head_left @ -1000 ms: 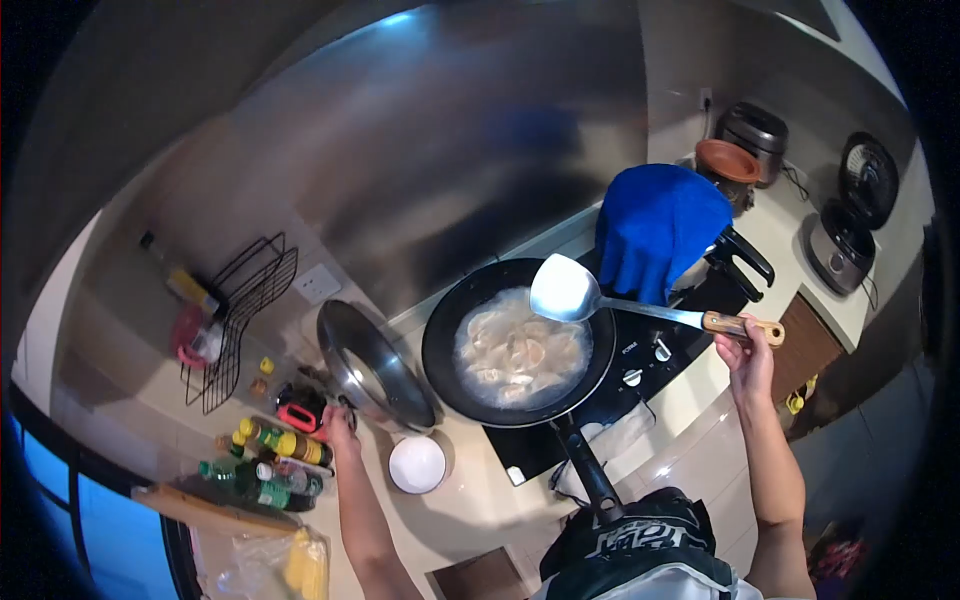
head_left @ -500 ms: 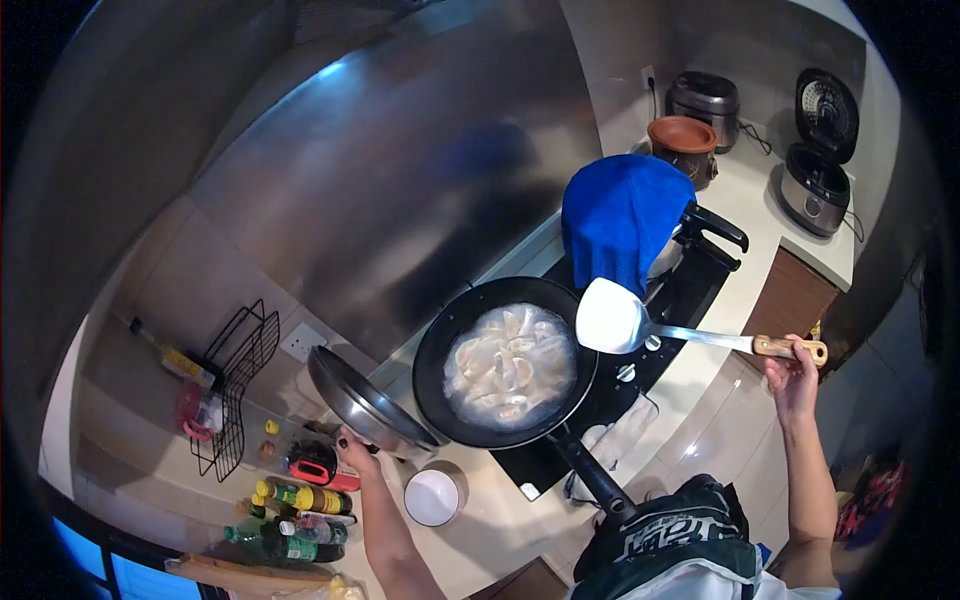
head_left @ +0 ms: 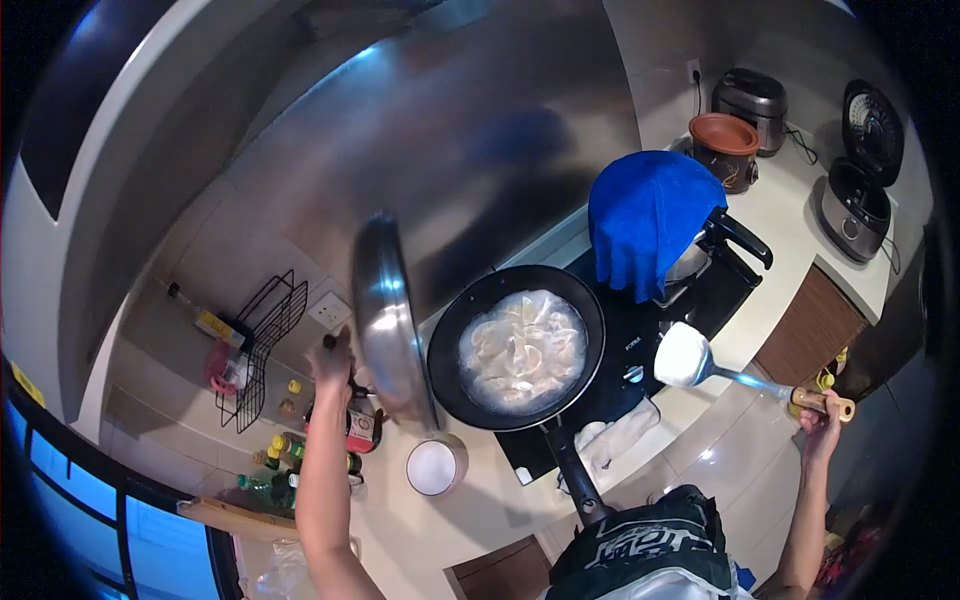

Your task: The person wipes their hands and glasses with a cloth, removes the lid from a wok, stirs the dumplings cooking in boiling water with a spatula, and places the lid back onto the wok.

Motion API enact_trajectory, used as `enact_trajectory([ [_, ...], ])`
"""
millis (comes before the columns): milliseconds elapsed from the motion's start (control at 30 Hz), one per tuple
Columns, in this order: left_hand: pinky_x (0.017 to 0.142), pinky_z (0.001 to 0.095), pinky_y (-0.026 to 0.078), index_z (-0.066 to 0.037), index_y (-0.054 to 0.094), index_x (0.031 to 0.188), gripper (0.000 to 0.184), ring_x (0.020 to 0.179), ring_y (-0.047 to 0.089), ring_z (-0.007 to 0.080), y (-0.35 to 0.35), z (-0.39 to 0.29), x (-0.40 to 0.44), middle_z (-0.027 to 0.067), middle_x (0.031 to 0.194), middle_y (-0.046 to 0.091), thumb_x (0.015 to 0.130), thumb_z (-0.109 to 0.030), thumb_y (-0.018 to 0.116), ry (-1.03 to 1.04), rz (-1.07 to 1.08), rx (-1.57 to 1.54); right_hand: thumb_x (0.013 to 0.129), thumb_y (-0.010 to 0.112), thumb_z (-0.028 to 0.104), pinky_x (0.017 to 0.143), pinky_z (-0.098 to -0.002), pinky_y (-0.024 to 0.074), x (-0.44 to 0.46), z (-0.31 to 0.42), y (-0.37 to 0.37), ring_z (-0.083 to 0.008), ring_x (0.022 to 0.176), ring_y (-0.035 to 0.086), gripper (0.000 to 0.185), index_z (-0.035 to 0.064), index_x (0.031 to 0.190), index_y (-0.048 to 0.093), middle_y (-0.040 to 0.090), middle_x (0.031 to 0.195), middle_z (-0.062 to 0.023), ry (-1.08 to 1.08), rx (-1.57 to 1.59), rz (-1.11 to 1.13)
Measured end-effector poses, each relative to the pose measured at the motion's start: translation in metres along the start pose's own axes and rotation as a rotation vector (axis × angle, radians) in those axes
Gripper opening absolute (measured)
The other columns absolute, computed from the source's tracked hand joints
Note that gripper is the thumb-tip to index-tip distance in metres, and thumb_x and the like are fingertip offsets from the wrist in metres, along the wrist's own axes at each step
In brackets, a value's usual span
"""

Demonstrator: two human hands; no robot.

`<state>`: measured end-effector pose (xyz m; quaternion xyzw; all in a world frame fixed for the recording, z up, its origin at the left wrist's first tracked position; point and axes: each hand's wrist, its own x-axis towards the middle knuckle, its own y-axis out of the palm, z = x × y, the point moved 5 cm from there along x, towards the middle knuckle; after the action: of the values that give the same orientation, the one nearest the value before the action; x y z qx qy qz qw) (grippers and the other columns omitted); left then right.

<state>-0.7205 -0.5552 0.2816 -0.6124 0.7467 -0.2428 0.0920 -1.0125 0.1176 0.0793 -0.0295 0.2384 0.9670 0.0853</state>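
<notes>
My left hand [head_left: 334, 368], slightly blurred, is closed at the handle side of a metal pan lid [head_left: 388, 315]. The lid stands almost upright, just left of the black frying pan [head_left: 446, 375]. In the pan, dumplings [head_left: 520, 345] sit in cloudy, whitish liquid. My right hand [head_left: 822, 428] grips the wooden handle of a spatula [head_left: 745, 379]. Its broad, shiny blade points left, over the front edge of the stove and apart from the pan. The pan's long black handle reaches toward my apron.
A blue cloth [head_left: 650, 215] drapes over a pot on the stove [head_left: 640, 340]. A white bowl [head_left: 433, 467] stands left of the pan handle, with bottles [head_left: 275, 485] farther left. A clay pot [head_left: 724, 150] and an open rice cooker [head_left: 855, 210] are at the back right.
My left hand has raised the lid from the counter beside the pan and turned it more upright. The spatula in my right hand has moved right and down, away from the pan.
</notes>
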Motion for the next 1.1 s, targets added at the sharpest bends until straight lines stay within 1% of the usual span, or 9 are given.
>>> enact_trajectory([
  [67, 0.033, 0.0227, 0.025, -0.009, 0.045, 0.068, 0.021, 0.037, 0.035, 0.0074, 0.033, -0.031, -0.017, -0.0027, 0.049, 0.04, 0.079, -0.02, 0.058, -0.072, 0.152, -0.134, 0.083, 0.048, 0.027, 0.044, -0.018, 0.0471, 0.0, -0.005, 0.0, -0.0117, 0.051, 0.056, 0.025, 0.007, 0.098, 0.047, 0.059, 0.075, -0.01, 0.013, -0.003, 0.012],
  [200, 0.033, 0.022, 0.028, -0.007, 0.047, 0.07, 0.019, 0.038, 0.037, 0.0079, 0.104, -0.054, -0.043, -0.0012, 0.051, 0.043, 0.076, -0.017, 0.062, -0.112, 0.434, -0.152, 0.082, 0.049, 0.027, 0.041, -0.0202, 0.0472, -0.002, -0.016, -0.003, -0.0139, 0.047, 0.056, 0.024, 0.0066, 0.095, 0.046, 0.058, 0.073, -0.0113, 0.062, 0.009, 0.059],
  [267, 0.033, 0.0229, 0.03, -0.005, 0.047, 0.07, 0.019, 0.038, 0.038, 0.0086, 0.139, -0.044, -0.051, 0.0002, 0.051, 0.044, 0.074, -0.014, 0.063, -0.177, 0.446, -0.2, 0.082, 0.05, 0.03, 0.041, -0.0198, 0.0463, -0.003, -0.026, -0.01, -0.0127, 0.046, 0.054, 0.027, 0.0079, 0.096, 0.046, 0.059, 0.073, -0.0099, 0.102, -0.012, 0.127],
  [367, 0.033, 0.0246, 0.033, -0.002, 0.047, 0.072, 0.019, 0.036, 0.039, 0.0102, 0.172, -0.039, -0.059, 0.0016, 0.05, 0.044, 0.073, -0.012, 0.063, -0.156, 0.442, -0.239, 0.081, 0.051, 0.03, 0.039, -0.0206, 0.0454, -0.007, -0.034, -0.02, -0.0139, 0.044, 0.054, 0.027, 0.0077, 0.095, 0.046, 0.058, 0.072, -0.0099, 0.116, 0.002, 0.114],
  [467, 0.033, 0.0271, 0.039, 0.001, 0.047, 0.075, 0.014, 0.037, 0.044, 0.0152, 0.19, -0.032, -0.065, 0.008, 0.055, 0.047, 0.074, -0.012, 0.053, -0.357, 0.391, -0.367, 0.079, 0.052, 0.031, 0.038, -0.0204, 0.045, -0.01, -0.04, -0.026, -0.0142, 0.043, 0.054, 0.028, 0.0076, 0.094, 0.046, 0.058, 0.07, -0.0103, 0.142, 0.009, 0.092],
  [600, 0.037, 0.0302, 0.046, 0.006, 0.047, 0.079, 0.017, 0.042, 0.048, 0.0195, 0.209, -0.013, -0.063, 0.011, 0.061, 0.049, 0.076, -0.01, 0.051, -0.34, 0.407, -0.31, 0.079, 0.052, 0.03, 0.038, -0.0201, 0.0453, -0.012, -0.048, -0.03, -0.0147, 0.042, 0.054, 0.027, 0.0073, 0.092, 0.046, 0.057, 0.07, -0.0112, 0.174, 0.027, 0.106],
  [900, 0.04, 0.0315, 0.048, 0.005, 0.046, 0.078, 0.017, 0.047, 0.049, 0.0191, 0.227, -0.007, -0.069, 0.0108, 0.063, 0.048, 0.08, -0.01, 0.054, -0.338, 0.384, -0.267, 0.077, 0.054, 0.029, 0.04, -0.022, 0.0467, -0.011, -0.066, -0.027, -0.0162, 0.046, 0.056, 0.027, 0.0072, 0.092, 0.046, 0.056, 0.067, -0.0105, 0.245, -0.023, 0.129],
  [1000, 0.037, 0.0313, 0.047, 0.004, 0.045, 0.076, 0.014, 0.045, 0.05, 0.019, 0.227, -0.003, -0.069, 0.01, 0.063, 0.048, 0.08, -0.008, 0.053, -0.364, 0.401, -0.306, 0.076, 0.053, 0.027, 0.042, -0.0246, 0.0478, -0.019, -0.076, -0.012, -0.0181, 0.048, 0.057, 0.027, 0.0079, 0.093, 0.045, 0.058, 0.07, -0.0133, 0.364, -0.056, 0.245],
  [1100, 0.058, 0.0314, 0.047, 0.006, 0.048, 0.086, 0.018, 0.064, 0.054, 0.0201, 0.226, 0.003, -0.065, 0.0109, 0.074, 0.053, 0.079, -0.009, 0.054, -0.284, 0.476, -0.304, 0.076, 0.052, 0.027, 0.043, -0.0255, 0.0489, -0.028, -0.096, 0.003, -0.0192, 0.048, 0.057, 0.027, 0.0069, 0.093, 0.045, 0.058, 0.071, -0.0152, 0.423, -0.076, 0.325],
])
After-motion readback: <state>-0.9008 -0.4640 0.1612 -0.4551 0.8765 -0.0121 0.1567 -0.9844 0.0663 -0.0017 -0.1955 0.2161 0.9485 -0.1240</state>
